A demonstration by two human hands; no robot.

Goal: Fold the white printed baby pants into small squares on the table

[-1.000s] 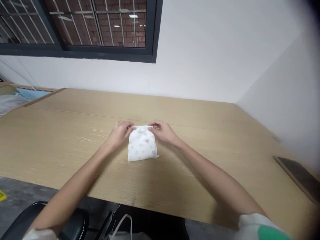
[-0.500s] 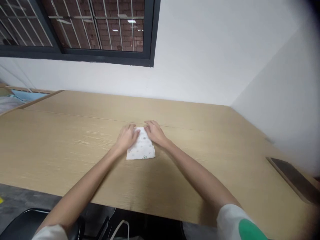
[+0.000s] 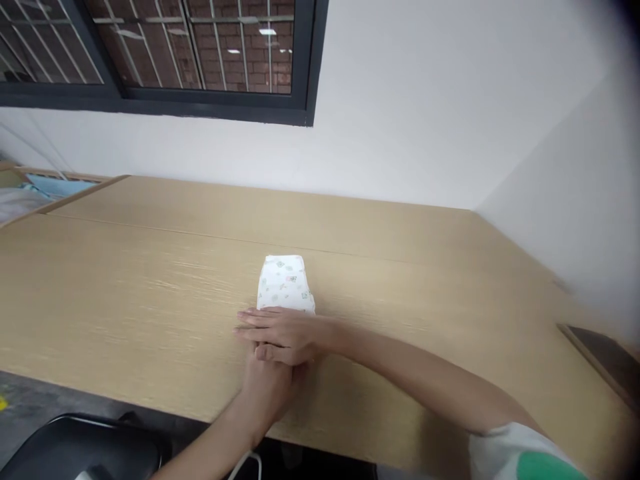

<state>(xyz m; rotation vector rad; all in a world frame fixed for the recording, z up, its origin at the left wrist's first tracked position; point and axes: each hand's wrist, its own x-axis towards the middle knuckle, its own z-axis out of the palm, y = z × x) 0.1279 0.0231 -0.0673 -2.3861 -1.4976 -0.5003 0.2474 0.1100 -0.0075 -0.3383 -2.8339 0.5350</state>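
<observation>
A small folded white diaper (image 3: 284, 285) with a faint coloured print lies on the light wooden table (image 3: 125, 293). My right hand (image 3: 280, 328) lies flat across its near edge, fingers stretched out to the left and held together. My left hand (image 3: 273, 380) sits just under and behind the right one, mostly covered by it, so its fingers are hidden. The far half of the diaper is uncovered.
A dark tablet-like slab (image 3: 607, 357) lies at the table's right edge. A black chair seat (image 3: 80, 447) shows below the near edge. At far left stands a wooden tray with blue and white cloth (image 3: 30, 190). White walls close off the back and right.
Both hands have drawn back from the diaper's far edge to its near edge, the right now laid over the left. The diaper looks folded shorter and tidier than a second ago.
</observation>
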